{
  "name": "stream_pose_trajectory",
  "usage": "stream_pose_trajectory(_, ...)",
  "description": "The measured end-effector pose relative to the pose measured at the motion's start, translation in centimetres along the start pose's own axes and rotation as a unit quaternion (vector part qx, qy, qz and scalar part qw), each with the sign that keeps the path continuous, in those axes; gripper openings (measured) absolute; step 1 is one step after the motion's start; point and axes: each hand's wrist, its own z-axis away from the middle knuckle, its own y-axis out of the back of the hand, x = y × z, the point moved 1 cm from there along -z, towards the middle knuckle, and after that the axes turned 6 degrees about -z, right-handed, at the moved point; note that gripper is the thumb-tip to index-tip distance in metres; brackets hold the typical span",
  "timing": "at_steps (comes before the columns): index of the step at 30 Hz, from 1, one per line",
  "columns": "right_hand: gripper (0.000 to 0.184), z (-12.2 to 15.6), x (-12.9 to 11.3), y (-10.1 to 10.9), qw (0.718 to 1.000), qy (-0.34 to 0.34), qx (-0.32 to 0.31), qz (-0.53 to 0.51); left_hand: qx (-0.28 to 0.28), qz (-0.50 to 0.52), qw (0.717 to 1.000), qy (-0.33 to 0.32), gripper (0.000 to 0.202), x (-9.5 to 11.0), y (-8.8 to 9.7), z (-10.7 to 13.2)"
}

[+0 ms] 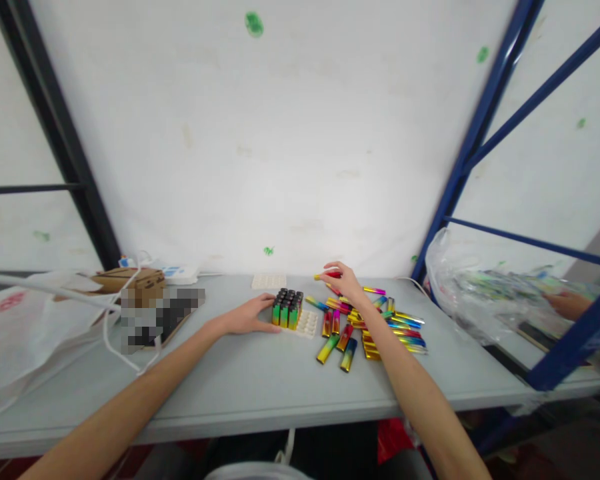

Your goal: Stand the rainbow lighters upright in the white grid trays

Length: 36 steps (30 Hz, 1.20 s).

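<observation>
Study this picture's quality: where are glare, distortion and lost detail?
Head view: glints on the shiny loose pieces; head view: black post and blue post lean outward toward the top, suggesting wide-angle distortion; head view: mosaic patch hides detail at left, and the clear bag at right looks soft.

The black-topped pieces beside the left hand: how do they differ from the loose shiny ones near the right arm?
The black-topped pieces stand upright in close rows in a white tray, while the loose pieces lie jumbled on the table. The black-topped pieces show green-to-yellow sides; the loose pieces add red, magenta and blue. Both have shiny, blended colours.
</observation>
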Motion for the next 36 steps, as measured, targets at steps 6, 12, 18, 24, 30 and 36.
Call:
stream_pose_trajectory(6, 0.038, 0.7, 0.0, -2.5, 0.990, -0.024, 0.043, -0.129, 0.002, -0.005, 1.000, 0.006, 0.078, -0.4, 0.3, 0.0)
stream_pose_trajectory(12, 0.048, 1.3, 0.1, -3.8, 0.985, -0.033, 0.024, -0.168, 0.004, -0.001, 1.000, 0.009, 0.081, -0.5, 0.1, 0.0)
stream_pose_trajectory(18, 0.047, 0.9, -0.3, -4.0, 0.995, 0.051, 0.035, -0.076, 0.011, 0.005, 1.000, 0.001, 0.083, -0.8, -0.3, 0.1)
stream_pose_trajectory(24, 0.055, 1.7, -0.5, -4.5, 0.992, 0.018, -0.067, -0.107, 0.000, 0.000, 1.000, 0.003, 0.083, -0.6, -0.4, 0.1)
stream_pose_trajectory(30, 0.053, 2.9, -0.6, -6.0, 0.980, -0.109, -0.098, -0.138, -0.003, 0.003, 1.000, 0.008, 0.086, -0.4, -0.4, 0.1)
stream_pose_trajectory(36, 0.066, 2.7, 0.2, -6.1, 0.978, -0.166, -0.043, -0.120, -0.007, 0.000, 1.000, 0.002, 0.085, -0.1, -0.3, 0.1)
